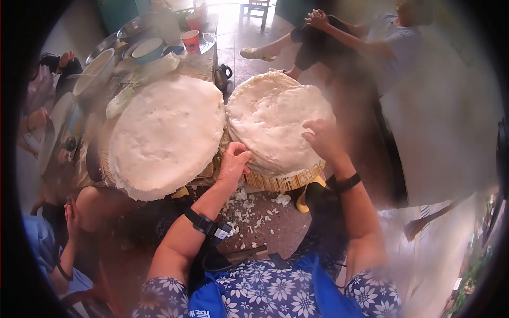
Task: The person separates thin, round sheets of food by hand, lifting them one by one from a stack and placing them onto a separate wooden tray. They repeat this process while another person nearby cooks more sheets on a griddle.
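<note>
Head view showed the left hand (235, 160) at eight o'clock on the rim of a pale stack (281, 119), its thumb and forefinger drawn nearly together; whether they pinched the edge of a sheet, I could not tell. The right hand (324, 139) lay over the stack between three and four o'clock, fingers loosely bent and parted, tips aimed toward ten, with no grip visible; contact with the surface was unclear.

Placed in front of the body between both forearms, the stack could probably be reached at either edge without leaning. It lay flat and nearly round, so it had no marked long axis; its uneven, layered edge showed at seven o'clock. A slatted mat (286, 183) stuck out beneath it at six, likely there because something so soft would sag without backing.

At nine o'clock, just beside the stack, a pale disc (167, 135) looked oval from this angle, its long axis running from one to seven. White scraps (254, 214) littered the floor at seven. Farther out, a kettle (223, 77) stood toward eleven, with a red cup (190, 41) and a bowl (147, 50) beyond the disc, probably set back to leave room. A seated person (389, 45) was at one o'clock.
</note>
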Available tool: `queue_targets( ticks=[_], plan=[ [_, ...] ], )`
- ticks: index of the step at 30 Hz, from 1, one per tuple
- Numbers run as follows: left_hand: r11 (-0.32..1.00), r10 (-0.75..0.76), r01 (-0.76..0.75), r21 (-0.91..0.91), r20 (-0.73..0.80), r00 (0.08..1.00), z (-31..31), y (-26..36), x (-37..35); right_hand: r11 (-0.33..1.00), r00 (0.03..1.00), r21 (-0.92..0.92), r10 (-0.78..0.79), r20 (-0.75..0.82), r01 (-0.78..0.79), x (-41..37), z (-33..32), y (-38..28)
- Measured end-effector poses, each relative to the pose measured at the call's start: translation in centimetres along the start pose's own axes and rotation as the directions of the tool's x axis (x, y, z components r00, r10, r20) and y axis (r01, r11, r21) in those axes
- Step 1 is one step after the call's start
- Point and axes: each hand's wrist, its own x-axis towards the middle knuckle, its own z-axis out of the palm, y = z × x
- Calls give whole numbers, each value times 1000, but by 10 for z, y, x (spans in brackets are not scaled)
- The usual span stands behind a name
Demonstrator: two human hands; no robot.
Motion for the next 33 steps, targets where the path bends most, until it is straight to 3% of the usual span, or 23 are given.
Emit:
queue_targets(
  ticks=[2,6,10,11,14,15,17,18,19,21,23,26,30,33],
  plan=[
    [998,47,-48,-39,-27,999,-1,5,-6,996,994,-54,-66,89,71,-2,14,-6],
    [998,-45,42,51,55,997,-7,4,-5,985,975,-131,-80,205,109,-7,32,-6],
    [997,-67,62,45,101,993,-11,8,-6,992,987,-95,-71,145,85,-9,28,-12],
    [997,-68,64,33,112,991,-12,7,-5,996,993,-3,-89,79,90,-12,28,-16],
    [999,-46,47,2,145,988,-15,7,-8,980,977,73,-193,86,187,-14,25,-32],
    [999,-39,41,-6,166,985,-16,8,-10,980,956,-8,-190,224,197,-13,22,-38],
    [999,-35,36,2,204,978,-18,12,-14,982,964,-7,-186,190,191,-14,29,-42],
    [1000,-13,18,-14,299,954,-22,13,-17,982,968,-6,-183,170,186,-11,27,-52],
    [1000,-8,10,-3,347,938,-23,14,-21,986,977,47,-165,136,160,-10,24,-60],
    [1000,4,3,-14,437,900,-24,20,-33,936,990,348,-91,106,48,-4,20,-82],
    [999,20,6,-49,518,855,-29,35,-51,797,988,599,-20,153,-77,4,20,-104],
    [972,66,66,-224,535,842,-40,49,-67,626,988,772,-15,154,-111,14,38,-126],
    [902,193,-21,-431,361,913,-80,86,-90,399,944,856,100,315,-328,18,47,-166],
    [813,315,-244,-529,46,948,-131,91,-106,282,911,866,138,389,-412,18,54,-181]
  ],
)
